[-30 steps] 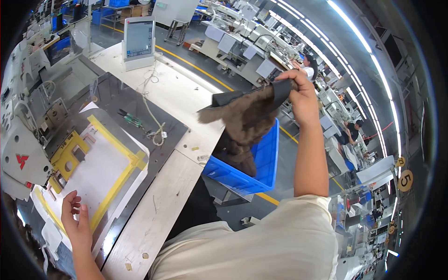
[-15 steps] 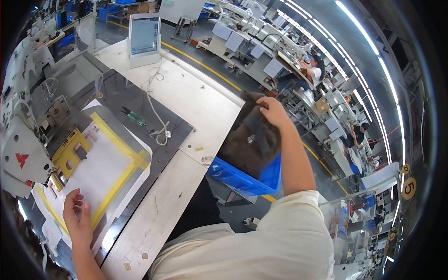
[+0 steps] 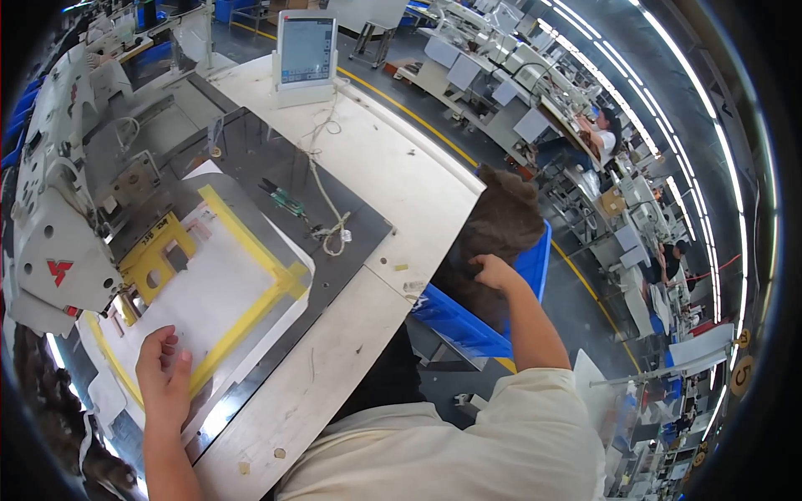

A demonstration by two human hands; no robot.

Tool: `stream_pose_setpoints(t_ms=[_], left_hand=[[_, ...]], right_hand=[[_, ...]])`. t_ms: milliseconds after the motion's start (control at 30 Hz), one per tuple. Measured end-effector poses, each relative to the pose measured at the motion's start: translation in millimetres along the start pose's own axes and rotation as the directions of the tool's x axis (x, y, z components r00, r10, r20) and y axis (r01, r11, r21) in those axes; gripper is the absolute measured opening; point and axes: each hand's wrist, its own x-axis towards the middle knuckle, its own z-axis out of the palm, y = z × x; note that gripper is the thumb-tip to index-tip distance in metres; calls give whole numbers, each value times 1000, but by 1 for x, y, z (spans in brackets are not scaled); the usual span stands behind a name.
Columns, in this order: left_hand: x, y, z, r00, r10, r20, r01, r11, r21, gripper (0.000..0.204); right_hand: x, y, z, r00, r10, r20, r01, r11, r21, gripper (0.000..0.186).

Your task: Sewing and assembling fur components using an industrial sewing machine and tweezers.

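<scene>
Left hand [image 3: 165, 377], eight o'clock: half-curled, empty, above yellow-taped white sheet [image 3: 205, 288]. Right hand [image 3: 499, 275], four o'clock: bent against brown fur pile [image 3: 506, 215]; hold unclear.

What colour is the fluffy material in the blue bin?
The fluffy material is dark brown; it shows best in the head view.

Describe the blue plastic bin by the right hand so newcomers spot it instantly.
Find the pale worktable with a white-framed tablet at its far end. Off its right edge, under the right hand, sits a rectangular blue plastic bin. Dark brown furry material heaped inside sets it apart from the worktable.
</scene>
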Motion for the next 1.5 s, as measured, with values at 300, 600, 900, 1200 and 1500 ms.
stream_pose_setpoints(t_ms=[300,600,900,1200,1500], left_hand=[[-22,16,-13,951,275,143,-307,901,308,40],[-125,-15,-125,967,-94,-239,228,741,632,34],[-234,-37,-196,702,-200,-684,654,562,507,31],[-151,-56,-179,821,-115,-560,459,717,525,44],[-189,-24,-241,817,-292,-498,525,734,431,23]], right_hand=[[35,41,-5,986,-20,-163,-7,986,-166,44],[28,-193,-18,706,-448,-549,585,805,95,23],[-1,-345,29,528,-831,-173,819,553,-156,41],[18,-337,51,474,-815,-335,844,529,-92,32],[28,-322,55,447,-809,-381,860,506,-65,26]])
